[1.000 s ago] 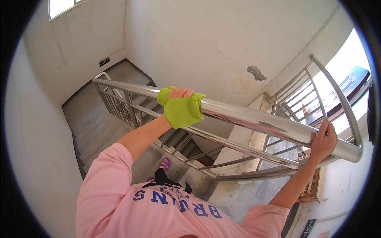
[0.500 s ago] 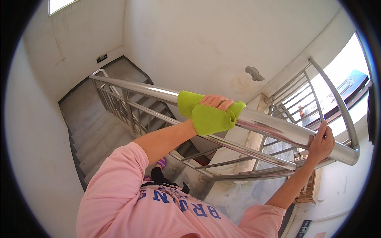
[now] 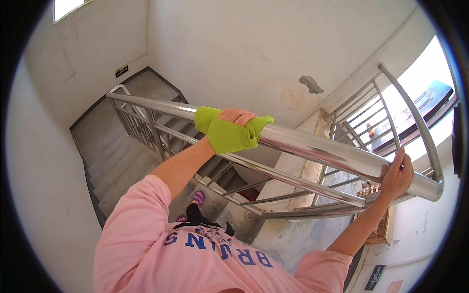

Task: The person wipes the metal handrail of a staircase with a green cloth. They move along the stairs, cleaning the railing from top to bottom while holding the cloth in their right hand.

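A thick, shiny metal handrail runs across in front of me, from the stairs at the far left to a curved end at the right. My left hand is closed over a bright green cloth, which is wrapped around the top of the rail. The fingertips show above the cloth; part of the palm is hidden by it. Near the rail's right end, my right hand grips the bare metal, with fingers over the top.
Concrete steps descend at the left to a landing. Thinner metal bars stand below the handrail. A curved railing rises beside a bright window at the right. The pale wall behind has a grey patch.
My left hand has slid the green cloth leftward along the handrail, toward the stairs. My right hand stays at the same place on the rail.
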The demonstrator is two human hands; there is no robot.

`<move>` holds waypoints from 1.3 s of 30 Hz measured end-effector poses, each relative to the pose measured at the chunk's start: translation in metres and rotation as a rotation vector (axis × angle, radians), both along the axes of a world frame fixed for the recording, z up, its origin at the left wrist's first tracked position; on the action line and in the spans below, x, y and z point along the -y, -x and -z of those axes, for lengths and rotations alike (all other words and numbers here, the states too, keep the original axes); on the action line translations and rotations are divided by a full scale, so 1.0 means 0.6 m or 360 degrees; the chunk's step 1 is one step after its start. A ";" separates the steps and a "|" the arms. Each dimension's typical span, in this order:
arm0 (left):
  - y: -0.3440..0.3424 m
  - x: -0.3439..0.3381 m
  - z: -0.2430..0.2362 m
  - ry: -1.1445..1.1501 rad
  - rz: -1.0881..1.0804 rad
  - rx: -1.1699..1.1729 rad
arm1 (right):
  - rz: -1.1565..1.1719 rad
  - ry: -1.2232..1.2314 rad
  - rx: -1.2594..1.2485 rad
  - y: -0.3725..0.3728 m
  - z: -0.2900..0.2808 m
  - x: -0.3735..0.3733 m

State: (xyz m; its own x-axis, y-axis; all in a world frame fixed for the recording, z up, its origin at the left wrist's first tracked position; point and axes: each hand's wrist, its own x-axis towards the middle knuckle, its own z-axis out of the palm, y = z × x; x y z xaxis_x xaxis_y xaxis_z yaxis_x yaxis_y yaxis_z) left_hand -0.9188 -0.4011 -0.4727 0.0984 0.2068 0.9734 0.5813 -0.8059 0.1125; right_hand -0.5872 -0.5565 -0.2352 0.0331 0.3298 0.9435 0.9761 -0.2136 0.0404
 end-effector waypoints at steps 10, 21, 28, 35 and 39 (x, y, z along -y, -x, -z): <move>0.064 0.018 0.083 0.0246 -0.0339 0.0001 | -0.0023 0.0045 -0.0031 -0.003 -0.002 -0.006; -0.050 0.205 0.180 0.1115 0.0221 -0.0201 | 0.0018 -0.0001 -0.0146 0.002 -0.001 -0.007; -0.173 0.200 0.135 0.1565 0.1280 0.0605 | 0.0011 -0.0036 -0.0267 0.009 0.000 -0.009; -0.219 0.172 0.126 0.1884 0.1517 0.1286 | -0.0043 -0.0050 -0.0238 0.010 0.002 -0.016; -0.170 0.185 0.138 0.2170 0.1542 0.1347 | 0.0009 -0.0022 -0.0256 0.009 -0.001 -0.009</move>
State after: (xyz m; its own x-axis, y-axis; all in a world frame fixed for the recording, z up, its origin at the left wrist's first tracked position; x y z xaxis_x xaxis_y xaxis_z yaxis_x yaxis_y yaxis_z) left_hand -0.8168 -0.5123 -0.5554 0.2845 0.9570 0.0560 -0.5092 0.1014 0.8547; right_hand -0.5929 -0.5512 -0.2349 0.1861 0.3161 0.9303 0.9685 -0.2185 -0.1195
